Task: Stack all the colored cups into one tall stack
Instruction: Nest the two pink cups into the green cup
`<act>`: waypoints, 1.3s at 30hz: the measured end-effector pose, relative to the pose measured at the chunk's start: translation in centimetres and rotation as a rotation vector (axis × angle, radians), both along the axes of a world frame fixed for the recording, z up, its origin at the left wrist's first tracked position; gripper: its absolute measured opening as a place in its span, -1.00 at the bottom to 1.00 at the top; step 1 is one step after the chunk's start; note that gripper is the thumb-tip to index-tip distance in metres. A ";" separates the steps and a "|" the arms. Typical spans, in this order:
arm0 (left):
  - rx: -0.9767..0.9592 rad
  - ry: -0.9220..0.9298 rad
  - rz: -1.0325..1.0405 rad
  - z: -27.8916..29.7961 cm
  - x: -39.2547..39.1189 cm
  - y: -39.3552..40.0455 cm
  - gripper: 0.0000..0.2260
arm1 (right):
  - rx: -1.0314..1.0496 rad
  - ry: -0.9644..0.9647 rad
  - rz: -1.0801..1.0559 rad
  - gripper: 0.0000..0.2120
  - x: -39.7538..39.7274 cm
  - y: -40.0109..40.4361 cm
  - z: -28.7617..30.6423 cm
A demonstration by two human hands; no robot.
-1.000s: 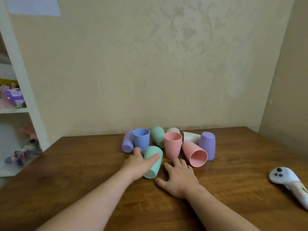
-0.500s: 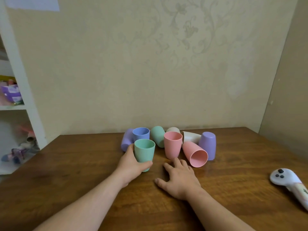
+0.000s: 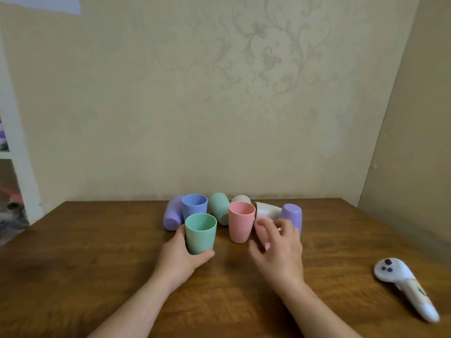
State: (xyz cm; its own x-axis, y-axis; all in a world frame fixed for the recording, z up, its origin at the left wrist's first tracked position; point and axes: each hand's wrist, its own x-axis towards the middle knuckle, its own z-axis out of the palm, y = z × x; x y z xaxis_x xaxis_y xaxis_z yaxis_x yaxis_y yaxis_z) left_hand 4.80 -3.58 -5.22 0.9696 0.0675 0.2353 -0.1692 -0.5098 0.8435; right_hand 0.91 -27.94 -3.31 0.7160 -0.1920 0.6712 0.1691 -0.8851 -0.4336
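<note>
My left hand [image 3: 179, 258] grips a green cup [image 3: 200, 234] that stands upright on the wooden table [image 3: 85, 252]. My right hand [image 3: 277, 245] hovers with its fingers apart and curled over a pink cup that lies on its side and is almost wholly hidden. Another pink cup [image 3: 240, 225] stands upright between my hands. Behind are an upright blue cup [image 3: 194, 204], a lilac cup [image 3: 172, 215] on its side, a second green cup [image 3: 218, 211] lying down, a beige cup [image 3: 241, 199], a white cup [image 3: 266, 211] on its side and an upside-down lilac cup [image 3: 290, 214].
A white hand-held controller [image 3: 405, 286] lies on the table at the right. A white shelf unit [image 3: 17, 167] with toys stands past the table's left edge. Walls close the back and the right side.
My left hand turned the green cup from lying to upright and keeps hold of it. My right hand lifted off the table and moved forward and right over the lying pink cup.
</note>
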 end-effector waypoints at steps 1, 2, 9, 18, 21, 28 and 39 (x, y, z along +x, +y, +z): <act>0.004 -0.004 -0.003 0.0 0.0 0.0 -0.21 | 0.018 0.067 -0.096 -0.49 0.3 -0.8 1.0; 0.006 -0.005 -0.006 0.0 0.0 0.0 -0.21 | 0.008 0.161 -0.184 -0.38 0.6 -1.5 1.8; -0.048 0.039 -0.037 0.5 -0.1 0.0 -0.33 | -0.068 0.439 -0.164 -0.31 0.2 -2.1 -0.1; -0.037 0.089 -0.169 0.6 -0.7 0.3 -0.47 | 0.137 0.325 -0.056 -0.39 -1.2 -2.8 1.2; -0.048 0.097 -0.189 0.6 -0.7 0.4 -0.46 | 0.165 0.330 -0.024 -0.25 -1.0 -3.1 3.7; -0.075 0.054 -0.202 0.7 -0.8 0.1 -0.36 | 0.166 0.398 0.090 -0.04 -0.2 -1.4 4.1; -0.097 0.002 -0.164 0.6 -0.7 0.2 -0.44 | 0.622 0.366 0.203 -0.48 -0.7 -0.8 2.1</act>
State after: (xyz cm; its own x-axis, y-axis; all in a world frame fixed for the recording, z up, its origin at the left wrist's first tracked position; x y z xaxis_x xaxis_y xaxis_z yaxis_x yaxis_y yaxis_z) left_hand 4.07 -3.37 -4.61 0.9698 -0.0695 0.2338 -0.2421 -0.3916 0.8877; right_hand 0.24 -28.73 -1.24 0.9345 -0.2986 0.1938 0.0518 -0.4247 -0.9039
